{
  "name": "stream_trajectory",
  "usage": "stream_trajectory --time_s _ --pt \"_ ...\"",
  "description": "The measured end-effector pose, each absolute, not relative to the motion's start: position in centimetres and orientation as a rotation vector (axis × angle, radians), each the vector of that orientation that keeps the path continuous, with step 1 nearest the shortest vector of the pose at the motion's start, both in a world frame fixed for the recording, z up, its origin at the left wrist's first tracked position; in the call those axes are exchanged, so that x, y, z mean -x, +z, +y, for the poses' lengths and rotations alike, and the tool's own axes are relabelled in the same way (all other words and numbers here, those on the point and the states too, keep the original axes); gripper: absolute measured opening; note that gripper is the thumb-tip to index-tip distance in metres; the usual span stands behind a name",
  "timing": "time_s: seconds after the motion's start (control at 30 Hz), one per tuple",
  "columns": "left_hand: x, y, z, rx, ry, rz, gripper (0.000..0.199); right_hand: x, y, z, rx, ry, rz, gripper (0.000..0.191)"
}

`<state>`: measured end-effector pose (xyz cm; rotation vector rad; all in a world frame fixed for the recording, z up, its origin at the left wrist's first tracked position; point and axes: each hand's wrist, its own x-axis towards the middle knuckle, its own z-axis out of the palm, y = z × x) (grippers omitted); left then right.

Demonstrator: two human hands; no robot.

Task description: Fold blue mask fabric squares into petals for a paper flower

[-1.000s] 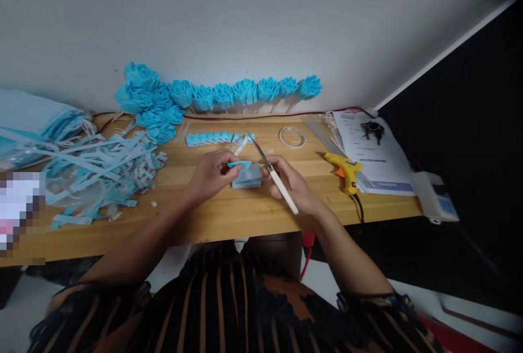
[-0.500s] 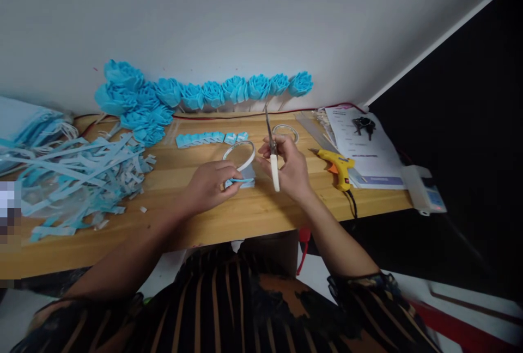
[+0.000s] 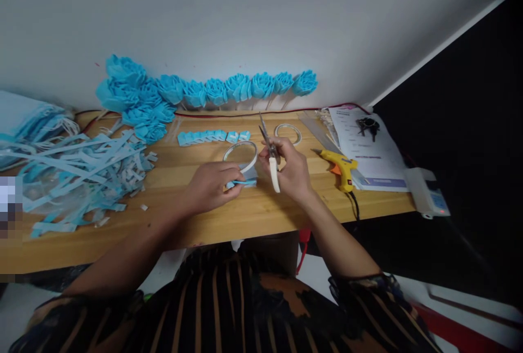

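My left hand (image 3: 214,185) is closed, with a folded blue strip (image 3: 245,183) pinched between thumb and fingers. Directly behind those fingers stands a thin roll of tape (image 3: 254,163), tilted up; I cannot tell whether the hand also grips it. A pair of scissors (image 3: 273,170) with white handles is in my right hand (image 3: 292,173), blades pointing away from me and slightly parted. The blades are apart from the blue strip. Just past the hands lies a row of small folded blue pieces (image 3: 202,137). A second tape roll (image 3: 300,136) lies flat beyond my right hand.
Blue flowers on sticks (image 3: 239,87) lean along the wall. At left are a heap of blue and white scraps (image 3: 90,173) and stacked blue sheets (image 3: 28,119). A yellow glue gun (image 3: 341,165), printed paper (image 3: 359,148), keys (image 3: 368,125) and a white box (image 3: 427,192) are at right.
The scissors have turned slightly, their tips swinging left, and the blades now show a gap. My left hand keeps its hold on the blue strip. The whole view has shifted a little.
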<state>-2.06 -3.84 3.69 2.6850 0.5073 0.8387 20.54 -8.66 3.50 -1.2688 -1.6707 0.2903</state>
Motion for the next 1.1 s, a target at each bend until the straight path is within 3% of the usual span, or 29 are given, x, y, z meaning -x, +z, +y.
stream_trajectory --time_s 0.2,0.57,0.83,1.1 --pt "2.2 3.8 -3.8 -2.666 0.768 0.526 0.015 -20.7 3.4 -8.5 1.296 0.278 -1.668 0.034" --pt "2.1 4.8 -3.8 -2.349 0.897 0.417 0.013 -22.4 4.8 -8.1 1.326 0.564 -1.444 0.033" --pt "2.2 4.6 -3.7 -2.112 0.908 0.583 0.013 -23.2 5.5 -7.7 1.225 0.862 -1.421 0.057" --pt "2.2 4.2 -3.1 -2.121 1.025 0.630 0.014 -23.5 4.0 -9.7 1.461 0.582 -1.605 0.042"
